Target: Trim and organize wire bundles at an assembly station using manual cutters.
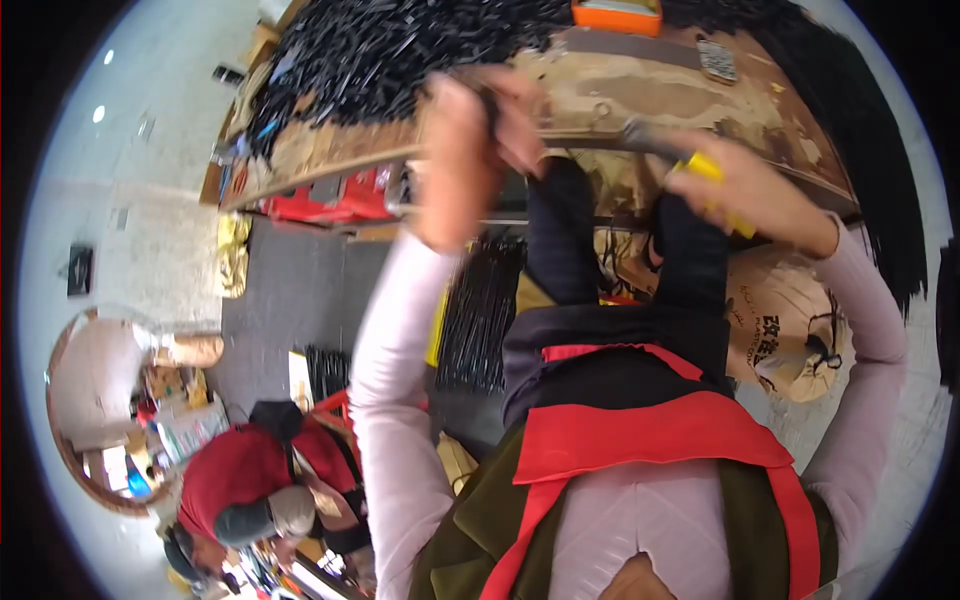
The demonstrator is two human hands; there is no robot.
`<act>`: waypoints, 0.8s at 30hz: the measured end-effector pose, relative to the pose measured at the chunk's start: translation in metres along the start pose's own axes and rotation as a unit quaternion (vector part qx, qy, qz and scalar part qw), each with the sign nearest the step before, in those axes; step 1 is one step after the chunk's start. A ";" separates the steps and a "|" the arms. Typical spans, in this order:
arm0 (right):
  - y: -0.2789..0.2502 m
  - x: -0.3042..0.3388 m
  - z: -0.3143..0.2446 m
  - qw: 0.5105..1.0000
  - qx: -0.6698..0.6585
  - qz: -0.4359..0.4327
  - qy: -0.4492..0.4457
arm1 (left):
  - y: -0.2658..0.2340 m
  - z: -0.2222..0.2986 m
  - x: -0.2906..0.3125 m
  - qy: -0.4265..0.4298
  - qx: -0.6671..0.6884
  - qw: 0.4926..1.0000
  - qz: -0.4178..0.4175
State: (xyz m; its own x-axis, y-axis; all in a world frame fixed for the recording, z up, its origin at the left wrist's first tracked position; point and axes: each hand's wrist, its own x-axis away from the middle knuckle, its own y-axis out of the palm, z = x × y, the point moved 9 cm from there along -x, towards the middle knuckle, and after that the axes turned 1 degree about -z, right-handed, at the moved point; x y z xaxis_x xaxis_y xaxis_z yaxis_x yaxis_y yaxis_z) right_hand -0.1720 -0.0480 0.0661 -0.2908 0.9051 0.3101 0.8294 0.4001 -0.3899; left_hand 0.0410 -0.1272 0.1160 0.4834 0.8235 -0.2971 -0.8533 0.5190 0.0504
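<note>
My left hand [462,165] is raised over the front edge of the wooden workbench [640,85], its fingers closed round a small dark piece [491,108]. Blur hides the shape of that piece. My right hand [745,190] is wrapped round a yellow-handled tool [705,167] at the bench edge. Its dark grey front part points left toward my other hand, but motion smears it too much to name its kind. A big heap of black strips [400,60] covers the bench beyond my left hand.
An orange box [618,16] stands at the back of the bench, beside a printed code card [716,60]. Red material [335,200] shows under the bench. Black rods [483,320] lie left of my legs, a printed sack [785,325] right. A person in red [235,480] bends at lower left.
</note>
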 end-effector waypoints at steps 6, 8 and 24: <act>-0.118 -0.025 0.110 0.739 0.566 0.318 -0.180 | -0.172 0.187 -0.003 0.085 0.219 0.972 -0.014; -0.117 -0.038 0.118 0.787 0.521 0.299 -0.142 | -0.179 0.190 0.015 0.086 0.077 0.993 0.035; -0.096 0.033 0.102 0.820 0.470 0.285 -0.163 | -0.134 -0.335 0.139 -0.148 -0.431 0.883 0.114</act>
State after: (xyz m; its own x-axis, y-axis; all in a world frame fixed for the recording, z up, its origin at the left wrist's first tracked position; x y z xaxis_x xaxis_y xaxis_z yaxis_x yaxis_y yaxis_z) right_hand -0.3098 -0.0415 0.0251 -0.2229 0.9129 -0.3419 0.1858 -0.3045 -0.9342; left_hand 0.1570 -0.1587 -0.2518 0.2008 0.9739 -0.1055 -0.7049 0.0689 -0.7059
